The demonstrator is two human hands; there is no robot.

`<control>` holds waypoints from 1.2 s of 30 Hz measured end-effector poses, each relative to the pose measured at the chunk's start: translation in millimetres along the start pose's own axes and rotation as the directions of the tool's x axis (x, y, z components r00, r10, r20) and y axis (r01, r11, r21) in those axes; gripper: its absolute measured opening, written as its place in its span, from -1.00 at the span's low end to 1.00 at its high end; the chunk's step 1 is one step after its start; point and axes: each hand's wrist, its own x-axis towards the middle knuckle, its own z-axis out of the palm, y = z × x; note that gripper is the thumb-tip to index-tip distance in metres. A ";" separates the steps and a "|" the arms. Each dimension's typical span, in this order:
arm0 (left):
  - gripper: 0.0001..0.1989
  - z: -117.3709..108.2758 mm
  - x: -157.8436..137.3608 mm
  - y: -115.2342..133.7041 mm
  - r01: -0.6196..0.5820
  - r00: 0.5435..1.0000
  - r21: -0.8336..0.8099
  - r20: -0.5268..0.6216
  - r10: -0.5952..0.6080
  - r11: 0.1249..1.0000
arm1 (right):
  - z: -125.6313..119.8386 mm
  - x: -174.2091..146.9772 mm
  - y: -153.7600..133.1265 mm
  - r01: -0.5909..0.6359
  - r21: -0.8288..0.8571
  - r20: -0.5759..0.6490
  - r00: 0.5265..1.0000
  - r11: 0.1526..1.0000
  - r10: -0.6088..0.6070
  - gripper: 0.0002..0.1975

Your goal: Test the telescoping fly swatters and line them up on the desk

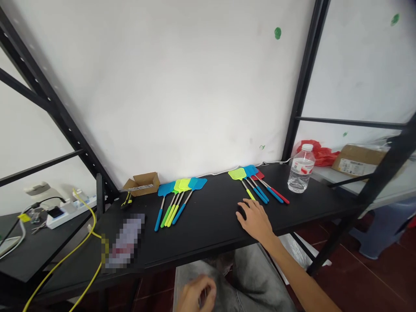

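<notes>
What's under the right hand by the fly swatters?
Black table shows around the right hand. Part of a yellow fly swatter seems hidden behind it. Anything right underneath is covered.

Black table (214,221) carries, left to right, a pixelated item (125,242) near the front edge, an open cardboard box (144,189) at the rear, a fan of blue, green and yellow fly swatters (184,185) just beside it, a second cluster of yellow, blue and red swatters (250,171), and a plastic bottle (300,173).

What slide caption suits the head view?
Right hand beside one fan of fly swatters on a black table, left hand near the lap.
</notes>
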 end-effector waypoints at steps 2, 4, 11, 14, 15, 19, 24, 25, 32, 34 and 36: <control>-0.77 -27.1 18.8 26.0 -0.149 0.981 0.100 -0.114 0.160 0.984 | 0.7 1.9 0.6 0.016 -0.001 0.021 1.000 1.000 -0.016 -0.64; -0.77 -53.9 50.6 43.9 -0.199 0.944 0.226 -0.216 0.249 0.954 | 1.2 2.6 0.9 0.027 0.002 0.028 0.999 1.000 -0.027 -0.64; -0.72 -102.1 188.7 29.3 0.261 0.828 0.688 -0.520 0.209 0.677 | 2.3 1.7 -0.7 0.023 0.029 0.016 1.000 0.999 -0.023 -0.63; -0.78 -99.5 215.8 13.9 0.348 0.808 0.692 -0.563 0.172 0.632 | 1.9 1.1 0.7 0.004 0.079 0.004 1.000 0.997 -0.004 -0.63; -0.78 -98.1 219.9 10.6 0.358 0.803 0.695 -0.570 0.174 0.624 | 1.7 1.2 1.4 0.000 0.110 0.001 1.000 0.994 -0.001 -0.63; -0.75 -94.8 223.5 9.2 0.318 0.785 0.709 -0.569 0.244 0.630 | 4.2 11.7 -2.0 -0.033 0.397 -0.009 0.999 0.917 0.039 -0.67; -0.68 -84.6 220.7 24.1 0.189 0.750 0.713 -0.549 0.369 0.675 | 30.1 70.7 -32.1 -0.151 0.858 0.187 0.982 0.491 -0.024 -0.59; -0.68 -80.5 220.8 27.0 0.166 0.750 0.714 -0.539 0.382 0.680 | 38.6 86.3 -40.1 -0.221 0.903 0.265 0.962 0.368 -0.072 -0.54; -0.75 -56.9 235.5 34.7 0.106 0.776 0.720 -0.491 0.396 0.685 | 93.8 155.8 -59.4 -0.370 0.897 0.355 0.929 -0.241 -0.106 -0.57; -0.76 -55.7 238.6 32.2 0.105 0.795 0.710 -0.480 0.370 0.696 | 99.7 161.1 -48.0 -0.359 0.892 0.366 0.930 -0.273 -0.029 -0.58; -0.76 -55.6 238.1 28.2 0.094 0.822 0.696 -0.458 0.338 0.712 | 99.6 163.6 -33.9 -0.338 0.898 0.370 0.926 -0.281 0.071 -0.58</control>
